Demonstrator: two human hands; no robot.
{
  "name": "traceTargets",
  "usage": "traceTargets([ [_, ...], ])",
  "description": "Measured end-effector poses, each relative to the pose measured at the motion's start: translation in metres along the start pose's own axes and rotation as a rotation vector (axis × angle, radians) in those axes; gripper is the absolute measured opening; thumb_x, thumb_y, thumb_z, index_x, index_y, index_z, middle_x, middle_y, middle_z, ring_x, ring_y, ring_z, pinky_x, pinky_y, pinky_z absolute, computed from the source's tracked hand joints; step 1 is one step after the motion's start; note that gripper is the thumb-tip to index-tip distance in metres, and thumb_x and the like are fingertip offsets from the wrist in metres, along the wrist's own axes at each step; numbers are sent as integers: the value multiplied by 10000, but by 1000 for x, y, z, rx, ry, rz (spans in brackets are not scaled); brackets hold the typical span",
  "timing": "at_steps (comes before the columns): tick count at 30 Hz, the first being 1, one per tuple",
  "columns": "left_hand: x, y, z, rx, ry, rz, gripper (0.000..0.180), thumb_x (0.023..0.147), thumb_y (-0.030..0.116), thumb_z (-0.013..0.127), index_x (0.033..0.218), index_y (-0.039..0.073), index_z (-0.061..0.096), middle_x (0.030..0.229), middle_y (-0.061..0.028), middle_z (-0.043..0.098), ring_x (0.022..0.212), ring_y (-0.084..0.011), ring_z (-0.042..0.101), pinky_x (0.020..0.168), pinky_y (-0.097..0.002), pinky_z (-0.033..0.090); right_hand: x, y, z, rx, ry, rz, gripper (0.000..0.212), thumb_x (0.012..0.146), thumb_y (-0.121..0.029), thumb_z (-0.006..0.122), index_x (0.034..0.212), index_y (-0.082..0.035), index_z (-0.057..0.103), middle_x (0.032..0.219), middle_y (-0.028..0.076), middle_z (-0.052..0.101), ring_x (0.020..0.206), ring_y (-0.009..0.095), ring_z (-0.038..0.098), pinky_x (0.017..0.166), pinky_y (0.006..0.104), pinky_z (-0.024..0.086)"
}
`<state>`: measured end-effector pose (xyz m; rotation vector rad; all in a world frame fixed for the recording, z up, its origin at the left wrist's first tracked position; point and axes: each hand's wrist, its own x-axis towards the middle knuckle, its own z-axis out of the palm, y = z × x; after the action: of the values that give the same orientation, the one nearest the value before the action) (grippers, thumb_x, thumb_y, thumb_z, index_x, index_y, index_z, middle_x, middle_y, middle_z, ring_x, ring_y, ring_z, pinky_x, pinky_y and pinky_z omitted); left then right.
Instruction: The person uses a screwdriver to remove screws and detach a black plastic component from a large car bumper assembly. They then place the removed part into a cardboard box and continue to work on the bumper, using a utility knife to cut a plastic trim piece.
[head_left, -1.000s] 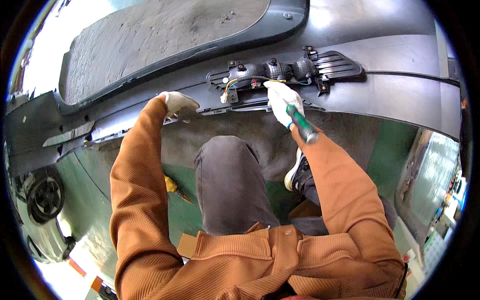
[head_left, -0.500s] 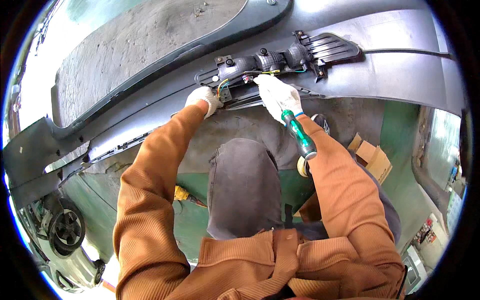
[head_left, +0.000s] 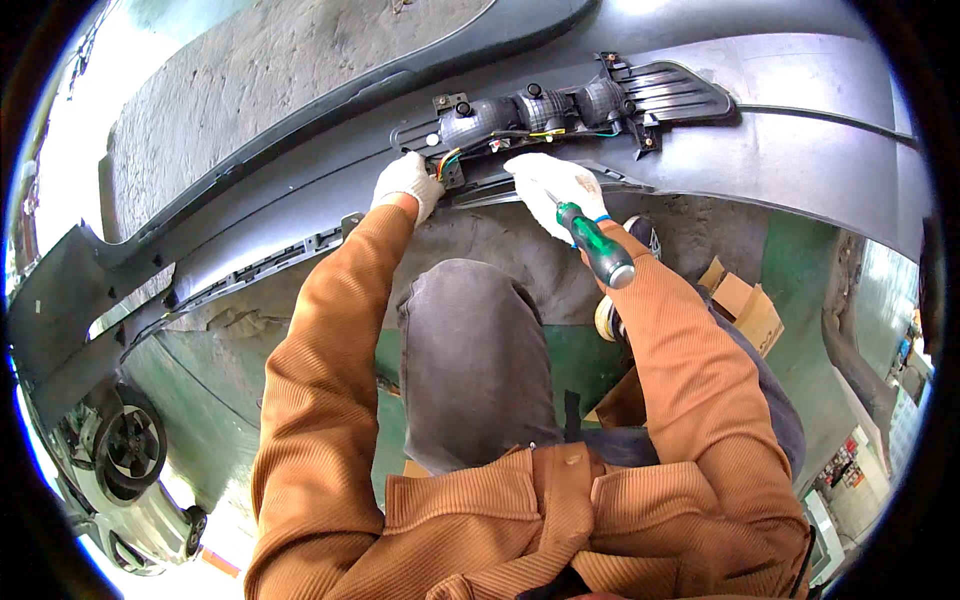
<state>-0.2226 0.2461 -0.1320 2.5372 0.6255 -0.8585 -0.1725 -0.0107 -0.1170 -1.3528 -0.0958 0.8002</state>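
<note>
A long grey car bumper [head_left: 790, 150] lies across the upper half, its inner side up. Set in it is a dark lamp unit [head_left: 483, 122] with several rounded housings and a ribbed end. Yellow, red and green wires [head_left: 447, 163] run along its near edge. My left hand [head_left: 408, 188], in a white knit glove, is closed at the bracket beside these wires; its fingertips are partly hidden. My gloved right hand [head_left: 556, 195] holds a screwdriver [head_left: 600, 248] under the palm, green and black handle toward me. Its fingertips hover near the wiring, apart from it.
My bent knee [head_left: 475, 360] is just below the bumper. An open cardboard box [head_left: 750, 310] sits at the right, with a tape roll [head_left: 605, 318] nearer my leg. A grey mat [head_left: 270, 110] lies beyond the bumper. At the lower left stands a car wheel [head_left: 132, 445].
My right hand has drawn back slightly from the wires, still with the screwdriver. My left hand stays by the bracket. A yellow tool on the floor is now mostly hidden behind my sleeve and knee.
</note>
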Motion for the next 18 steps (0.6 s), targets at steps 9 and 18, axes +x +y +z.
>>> traceTargets([
  [9,5,-3,9,5,65,-10,388,896,317,698,1179,53,725,1196,-215,737,1160,-373,695,1007,-432,545,-4,11,-8,-1266,17,-532,260,1009,-222,565,1120,-76,749,1019,98,768,862,235,725,757,348,570],
  [18,2,-12,2,-84,54,31,446,847,375,727,1144,43,750,1145,-230,745,1117,-396,701,982,-435,542,-2,7,-9,-114,-54,15,265,963,-94,603,1185,-73,745,1106,122,756,969,278,725,875,366,579],
])
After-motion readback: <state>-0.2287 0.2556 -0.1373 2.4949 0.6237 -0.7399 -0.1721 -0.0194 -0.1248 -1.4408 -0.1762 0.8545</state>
